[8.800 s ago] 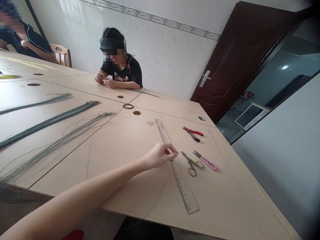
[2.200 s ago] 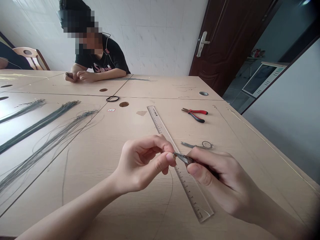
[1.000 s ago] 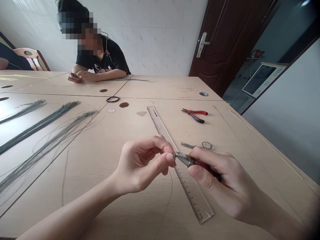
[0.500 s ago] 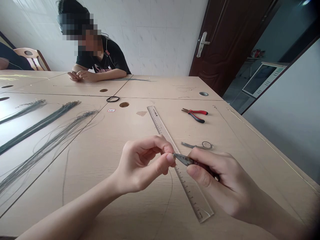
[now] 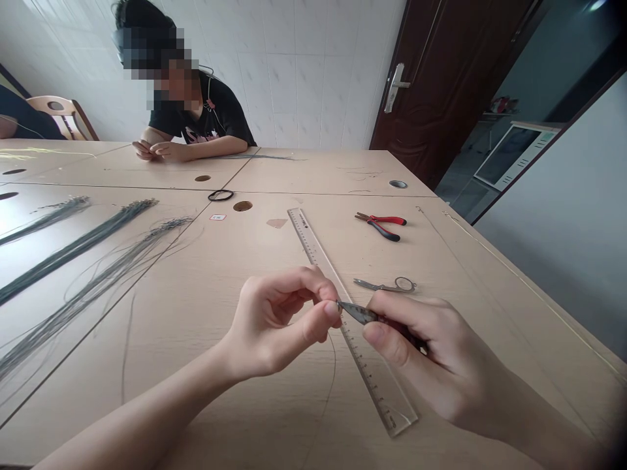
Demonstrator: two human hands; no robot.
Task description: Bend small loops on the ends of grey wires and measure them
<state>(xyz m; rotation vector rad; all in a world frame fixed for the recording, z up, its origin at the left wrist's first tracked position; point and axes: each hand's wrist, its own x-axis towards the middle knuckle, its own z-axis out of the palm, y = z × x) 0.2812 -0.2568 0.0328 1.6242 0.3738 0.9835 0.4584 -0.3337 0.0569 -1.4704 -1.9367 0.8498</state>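
Thumb and forefinger of my left hand pinch the end of a thin wire, whose length hangs down toward the table. My right hand is closed around a pair of dark pliers. Their narrow tip meets my left fingertips; what exactly sits between the jaws is too small to make out. Under both hands a clear ruler lies slantwise on the table. Just beyond my right hand are small scissors, partly covered by it.
Red-and-black pliers rest farther back. Bundles of thin wires spread across the left side. A black ring, a small label and a table hole lie beyond. A person sits opposite, forearms on the table.
Both hands and the dark pliers have stayed nearly in place, with only a tiny shift to the left. The grips are the same.
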